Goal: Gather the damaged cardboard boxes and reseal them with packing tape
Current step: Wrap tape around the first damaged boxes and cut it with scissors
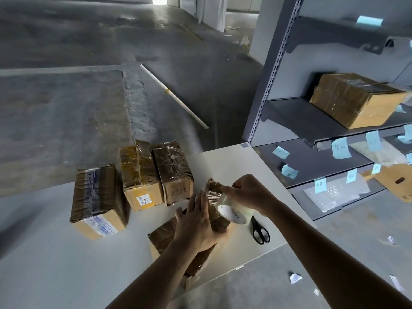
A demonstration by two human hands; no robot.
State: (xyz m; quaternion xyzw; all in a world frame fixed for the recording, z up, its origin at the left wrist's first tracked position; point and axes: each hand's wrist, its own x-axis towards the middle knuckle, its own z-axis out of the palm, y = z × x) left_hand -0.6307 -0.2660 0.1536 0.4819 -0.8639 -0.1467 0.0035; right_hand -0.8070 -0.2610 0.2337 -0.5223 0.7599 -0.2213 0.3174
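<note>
Left hand (196, 221) flat, fingers straight, pressing crumpled brown cardboard box (165, 237) on bench (66, 264), right hand (249, 192) gripping clear tape roll (234, 211).

The counter (55, 275) carries four boxes (139, 175) — three in a row at its far side, a fourth box (161, 236) nearer — plus one tape roll (236, 214) and one pair of scissors (259, 231). Two hands are over it, the left hand (196, 221) and the right hand (249, 192). Right of the counter, shelves (312, 121) hold two more boxes and blue notes (341, 148), which are too cut off to count. Beyond it lies one white rod (176, 97).
</note>
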